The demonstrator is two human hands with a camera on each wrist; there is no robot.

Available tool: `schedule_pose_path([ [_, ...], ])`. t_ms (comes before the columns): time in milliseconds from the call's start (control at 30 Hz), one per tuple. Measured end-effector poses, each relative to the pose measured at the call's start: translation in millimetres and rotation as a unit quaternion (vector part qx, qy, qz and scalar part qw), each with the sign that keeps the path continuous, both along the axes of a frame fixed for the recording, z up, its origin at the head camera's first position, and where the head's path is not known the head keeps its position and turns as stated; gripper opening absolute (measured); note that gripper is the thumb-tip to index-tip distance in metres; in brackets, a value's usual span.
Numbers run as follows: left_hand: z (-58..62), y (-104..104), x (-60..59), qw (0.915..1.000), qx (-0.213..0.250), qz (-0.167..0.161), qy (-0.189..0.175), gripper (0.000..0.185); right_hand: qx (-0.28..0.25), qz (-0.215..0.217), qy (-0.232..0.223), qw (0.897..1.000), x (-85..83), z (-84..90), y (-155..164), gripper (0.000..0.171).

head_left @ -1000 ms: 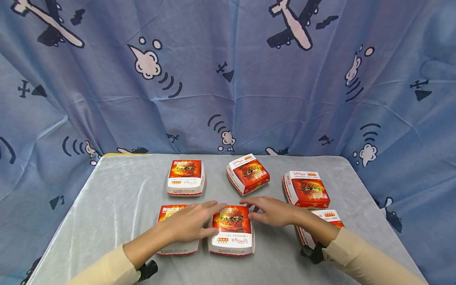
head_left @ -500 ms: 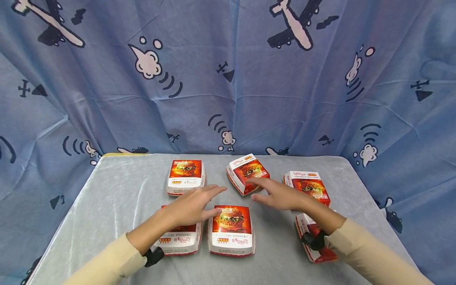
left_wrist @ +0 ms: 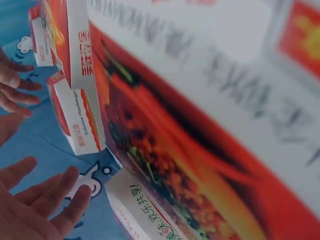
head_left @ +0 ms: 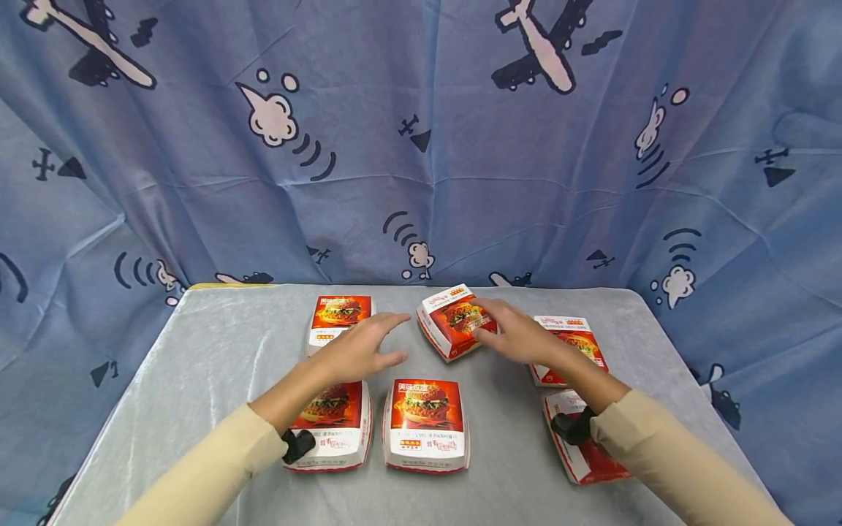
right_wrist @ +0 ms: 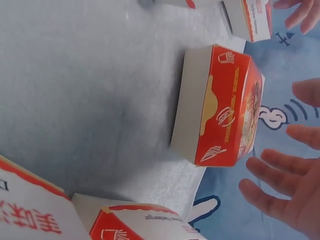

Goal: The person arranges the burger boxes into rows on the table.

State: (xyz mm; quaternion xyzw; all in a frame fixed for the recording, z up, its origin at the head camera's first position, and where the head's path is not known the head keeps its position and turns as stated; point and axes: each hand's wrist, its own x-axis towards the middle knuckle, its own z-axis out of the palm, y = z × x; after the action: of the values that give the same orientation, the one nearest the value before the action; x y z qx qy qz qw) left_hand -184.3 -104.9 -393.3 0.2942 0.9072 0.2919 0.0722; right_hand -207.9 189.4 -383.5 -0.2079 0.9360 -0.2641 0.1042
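Near the back middle of the table lies a turned red-and-white burger box [head_left: 450,321]. My right hand [head_left: 516,332], fingers spread, overlaps this box's right corner in the head view. In the right wrist view the red front of the burger box [right_wrist: 222,110] faces the fingers, which hover beside and above it. My left hand [head_left: 358,351] hangs in the air to the left of the turned box, fingers extended and holding nothing. It partly covers the back left burger box [head_left: 342,310]. The left wrist view shows the same left hand [left_wrist: 45,200] with spread fingers.
A front middle burger box [head_left: 426,431] and a front left burger box [head_left: 335,438] stand side by side. On the right are another burger box [head_left: 575,340] and a tilted one [head_left: 572,438] under the right forearm. A blue curtain [head_left: 421,146] hangs behind the grey table [head_left: 217,365].
Both hands have left the front middle box and moved up and away toward the back. The right hand now reaches the turned box. The boxes stay where they were.
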Motion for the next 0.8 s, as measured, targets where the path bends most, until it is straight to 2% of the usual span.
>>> schedule_pose_path([
  [233, -3.2, 2, -13.4, 0.9997, -0.004, 0.018, -0.017, 0.065, 0.009, -0.011, -0.009, 1.0, -10.9, -3.7, 3, 0.062],
  [500, -5.4, 5, -25.8, 0.9991, -0.003, 0.019, -0.037, 0.067, 0.029, -0.012, -0.037, 0.999, -21.6, -8.7, -2, 0.063],
  [800, -5.9, 12, -31.8, 0.9978, -0.015, 0.011, -0.064, 0.068, 0.04, -0.013, -0.057, 0.997, -25.9, -12.4, -6, 0.059],
])
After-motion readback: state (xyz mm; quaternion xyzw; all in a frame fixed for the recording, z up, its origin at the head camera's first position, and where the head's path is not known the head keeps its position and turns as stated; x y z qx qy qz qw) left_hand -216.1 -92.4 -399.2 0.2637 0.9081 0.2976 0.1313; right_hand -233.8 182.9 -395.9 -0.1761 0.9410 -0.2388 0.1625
